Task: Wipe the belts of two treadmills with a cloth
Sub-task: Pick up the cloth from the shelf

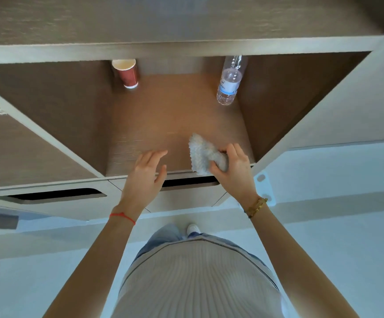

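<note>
**Mia:** Where is the cloth [205, 156]?

**Ben:** It is a little right of the middle of the picture. It is white and fluffy. The right hand [234, 167] is holding it. The fingers and thumb curl around its lower right end, and the rest sticks out up and to the left.

**Mia:** Is it lying on something?

**Ben:** It is at the front edge of a brown wooden shelf [154, 125]. I cannot tell if it touches the wood or hangs just above it.

**Mia:** And the other hand?

**Ben:** The left hand [146, 177] is just left of the middle, near the same front edge. Its fingers are loose and spread. It holds nothing. It is near the cloth but not touching it.

**Mia:** What else is on the shelf?

**Ben:** At the back, in the upper part of the picture, stands a red paper cup [126, 73] on the left. A clear water bottle [230, 82] with a blue label stands on the right. They are well apart.

**Mia:** Anything on the wrists?

**Ben:** A red string [123, 217] on the left one, and a gold bracelet [256, 207] on the right one.

**Mia:** And below?

**Ben:** A dark handle slot [51, 195] at the lower left, under the shelf, and a white shoe [193, 228] on the pale floor.
</note>
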`<action>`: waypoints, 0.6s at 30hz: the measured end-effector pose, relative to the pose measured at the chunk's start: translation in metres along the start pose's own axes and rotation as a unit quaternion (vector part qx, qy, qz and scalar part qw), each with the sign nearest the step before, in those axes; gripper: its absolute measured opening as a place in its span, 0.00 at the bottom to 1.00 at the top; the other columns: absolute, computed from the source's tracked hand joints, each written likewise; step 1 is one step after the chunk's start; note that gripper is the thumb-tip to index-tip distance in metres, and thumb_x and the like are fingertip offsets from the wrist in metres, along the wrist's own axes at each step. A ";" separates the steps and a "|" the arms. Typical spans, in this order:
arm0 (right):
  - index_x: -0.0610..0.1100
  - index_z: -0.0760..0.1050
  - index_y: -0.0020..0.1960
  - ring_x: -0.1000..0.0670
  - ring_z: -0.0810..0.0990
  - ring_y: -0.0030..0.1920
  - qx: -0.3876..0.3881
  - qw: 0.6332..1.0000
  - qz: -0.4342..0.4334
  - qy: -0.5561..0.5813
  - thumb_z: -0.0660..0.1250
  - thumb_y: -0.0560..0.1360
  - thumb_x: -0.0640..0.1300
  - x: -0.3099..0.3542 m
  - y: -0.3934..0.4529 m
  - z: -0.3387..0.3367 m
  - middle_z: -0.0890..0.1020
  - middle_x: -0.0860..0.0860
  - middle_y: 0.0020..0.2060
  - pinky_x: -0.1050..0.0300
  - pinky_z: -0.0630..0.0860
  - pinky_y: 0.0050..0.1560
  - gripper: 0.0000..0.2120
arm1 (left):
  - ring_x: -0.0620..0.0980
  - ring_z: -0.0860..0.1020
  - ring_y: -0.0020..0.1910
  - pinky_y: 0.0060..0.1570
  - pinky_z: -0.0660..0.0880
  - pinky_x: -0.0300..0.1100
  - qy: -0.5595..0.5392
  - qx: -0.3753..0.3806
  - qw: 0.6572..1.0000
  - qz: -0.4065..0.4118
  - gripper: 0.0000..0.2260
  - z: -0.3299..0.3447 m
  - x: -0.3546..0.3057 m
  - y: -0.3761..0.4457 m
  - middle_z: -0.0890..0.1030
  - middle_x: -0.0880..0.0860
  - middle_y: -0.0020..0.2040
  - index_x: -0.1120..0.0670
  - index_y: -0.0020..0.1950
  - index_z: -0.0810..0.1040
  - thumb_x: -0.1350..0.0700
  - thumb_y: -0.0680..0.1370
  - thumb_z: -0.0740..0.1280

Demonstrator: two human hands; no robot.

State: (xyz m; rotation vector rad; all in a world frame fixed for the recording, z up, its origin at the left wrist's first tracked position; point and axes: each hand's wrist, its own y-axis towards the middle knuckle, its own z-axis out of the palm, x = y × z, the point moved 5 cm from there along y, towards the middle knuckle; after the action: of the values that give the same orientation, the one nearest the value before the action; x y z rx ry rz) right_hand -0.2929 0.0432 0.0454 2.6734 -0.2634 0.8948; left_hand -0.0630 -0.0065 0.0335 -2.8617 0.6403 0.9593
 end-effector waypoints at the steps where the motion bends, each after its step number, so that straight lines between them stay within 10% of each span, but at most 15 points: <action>1: 0.38 0.74 0.48 0.46 0.74 0.41 -0.006 1.000 0.011 0.000 0.72 0.71 0.42 0.000 -0.009 -0.005 0.76 0.47 0.43 0.45 0.75 0.44 0.11 | 0.53 0.72 0.67 0.67 0.71 0.49 -0.003 0.005 1.000 0.013 0.17 0.000 -0.005 -0.003 0.77 0.54 0.66 0.56 0.71 0.74 0.59 0.83 0.62; 18: 0.43 0.77 0.64 0.45 0.78 0.49 -0.158 0.961 0.220 -0.054 0.71 0.76 0.44 0.048 -0.245 -0.040 0.78 0.46 0.51 0.47 0.74 0.55 0.18 | 0.53 0.75 0.65 0.67 0.72 0.48 -0.021 0.143 0.949 0.281 0.16 -0.001 -0.042 -0.096 0.79 0.55 0.64 0.59 0.68 0.76 0.62 0.80 0.66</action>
State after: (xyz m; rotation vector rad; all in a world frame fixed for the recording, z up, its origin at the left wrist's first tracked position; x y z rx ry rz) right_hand -0.2111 0.2829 0.0485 2.4010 -0.9691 0.7439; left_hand -0.0543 0.0963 0.0513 -2.4305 1.5033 0.8758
